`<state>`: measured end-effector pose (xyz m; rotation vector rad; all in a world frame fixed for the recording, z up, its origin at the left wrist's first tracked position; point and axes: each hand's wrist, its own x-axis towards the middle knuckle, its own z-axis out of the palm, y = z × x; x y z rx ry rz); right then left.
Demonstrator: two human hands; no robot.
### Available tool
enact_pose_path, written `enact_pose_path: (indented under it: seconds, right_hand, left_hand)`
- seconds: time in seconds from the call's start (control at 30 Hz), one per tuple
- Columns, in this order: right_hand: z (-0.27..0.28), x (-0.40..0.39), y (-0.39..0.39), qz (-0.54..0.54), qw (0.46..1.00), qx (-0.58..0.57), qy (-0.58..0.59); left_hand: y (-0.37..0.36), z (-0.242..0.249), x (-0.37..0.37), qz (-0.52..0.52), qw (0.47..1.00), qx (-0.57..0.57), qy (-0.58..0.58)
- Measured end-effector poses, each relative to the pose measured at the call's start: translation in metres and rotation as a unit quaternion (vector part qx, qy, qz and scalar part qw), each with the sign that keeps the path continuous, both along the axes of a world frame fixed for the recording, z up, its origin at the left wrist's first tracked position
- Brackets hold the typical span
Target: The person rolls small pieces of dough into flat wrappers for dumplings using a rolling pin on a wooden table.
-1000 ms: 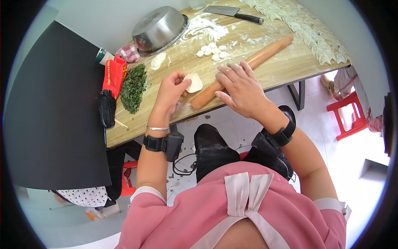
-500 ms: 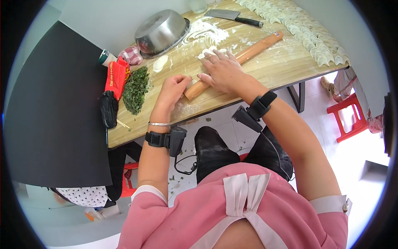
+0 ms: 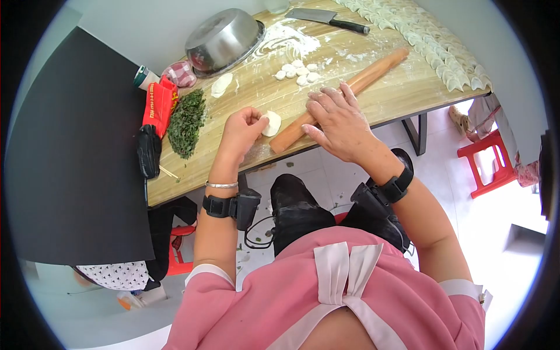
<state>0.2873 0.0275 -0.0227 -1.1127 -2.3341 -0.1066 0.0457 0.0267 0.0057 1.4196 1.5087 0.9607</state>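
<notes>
Between the thumb and fingers of my left hand [image 3: 244, 133] the edge of a small round dough wrapper [image 3: 272, 123] is pinched, lying just left of the rolling pin. My right hand [image 3: 340, 121] rests over the wooden rolling pin [image 3: 373, 72], fingers outstretched and spread across it rather than wrapped round. The pin lies slantwise on the floured table [image 3: 233, 160], its near end close to the wrapper. Behind it sit several small dough pieces [image 3: 298, 71]. Another flat dough wrapper [image 3: 221, 85] lies further left.
Chopped greens [image 3: 188, 123], a red packet [image 3: 157, 102] and a black pouch [image 3: 149, 151] line the left edge. An overturned metal bowl [image 3: 224, 39] and a cleaver [image 3: 326, 20] are at the back. Rows of dumplings [image 3: 434, 52] fill the right. A red stool [image 3: 487, 166] stands beyond.
The rolling pin has shifted toward me and right, with my right hand moving the same way. The wrapper in my left hand and the dough pieces behind have come into view.
</notes>
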Motion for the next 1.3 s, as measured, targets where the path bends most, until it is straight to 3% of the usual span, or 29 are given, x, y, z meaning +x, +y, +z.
enact_pose_path:
  seconds: [0.2, 0.43, 0.53, 0.6, 0.73, 0.8, 0.9, 1.0, 1.3]
  right_hand:
    - [0.003, -0.02, 0.026, 0.0, 1.0, 0.016, -0.004]
    - [0.015, -0.048, 0.06, -0.018, 0.998, -0.046, -0.039]
    - [0.011, -0.04, 0.05, -0.014, 0.999, -0.043, -0.029]
    - [0.006, -0.025, 0.033, -0.006, 0.999, -0.03, -0.027]
    - [0.0, 0.0, 0.0, 0.009, 1.0, 0.024, -0.007]
    - [0.0, 0.002, -0.004, 0.004, 0.999, 0.035, 0.0]
    - [0.001, 0.001, -0.003, 0.003, 1.0, 0.025, -0.013]
    - [-0.002, -0.003, 0.001, -0.001, 0.999, 0.032, -0.01]
    - [0.013, -0.032, 0.029, -0.03, 0.999, -0.03, -0.027]
  left_hand:
    - [0.003, 0.01, -0.006, 0.021, 0.997, -0.021, 0.066]
    - [0.019, 0.014, -0.003, 0.01, 0.995, -0.041, 0.087]
    - [0.025, 0.012, -0.013, -0.026, 0.995, -0.053, 0.082]
    - [0.025, 0.007, -0.017, -0.067, 0.986, -0.031, 0.15]
    - [0.015, 0.005, -0.011, -0.089, 0.988, 0.021, 0.123]
    - [0.011, 0.003, -0.005, -0.041, 0.997, 0.017, -0.068]
    - [0.009, 0.004, -0.008, -0.042, 0.994, -0.008, -0.105]
    - [0.008, 0.003, -0.011, -0.014, 1.0, -0.014, -0.022]
    - [0.012, 0.004, -0.01, 0.006, 0.999, -0.033, -0.011]
